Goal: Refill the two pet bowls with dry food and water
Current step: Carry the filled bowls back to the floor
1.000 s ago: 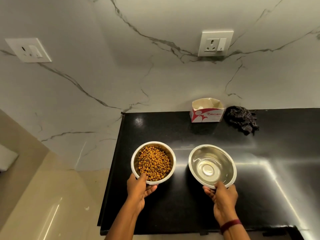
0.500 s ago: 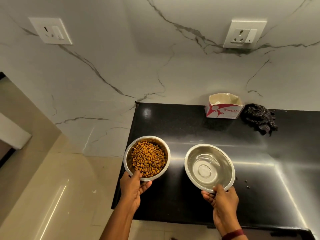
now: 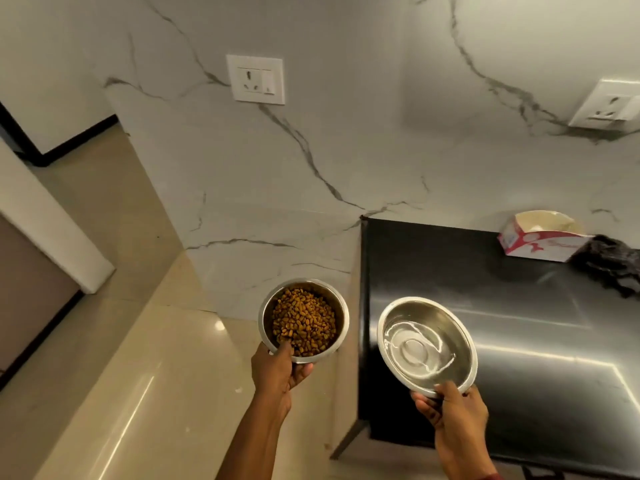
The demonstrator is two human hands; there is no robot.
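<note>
I'm pinching both bowls by their near rims, thumbs inside. Lower centre, my left hand (image 3: 277, 372) is holding the kibble bowl (image 3: 304, 320) out over the floor (image 3: 156, 393); just right, my right hand (image 3: 453, 414) is holding the water bowl (image 3: 427, 346) above the counter (image 3: 536, 375)'s left edge.

Black counter (image 3: 540, 393) — box (image 3: 540, 242), dark cloth (image 3: 609, 268).
</note>
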